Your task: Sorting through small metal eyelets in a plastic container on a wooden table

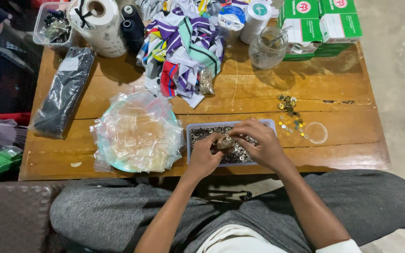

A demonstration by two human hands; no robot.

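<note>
The wooden counter [240,96] is crowded and sits low in front of the seated person, whose knees press close under its near edge, so a bump from below could shake everything on it. The heap of striped cloth [183,47] slumps toward the middle and could slide further down. The fanned stack of clear bags [137,133] overhangs the near edge a little and is slippery, so a brush of the left forearm might send some to the floor. The tray [198,129] of small metal rings lies just beside the bags, near the edge, and both hands work over it. The left hand [203,157] curls around a small filled bag [224,142]; the right hand [258,140] pinches at its top. If the grip slackens, rings would likely spill, though mostly into the tray. The loose gold buttons [290,115] to the right could roll off if nudged.
</note>
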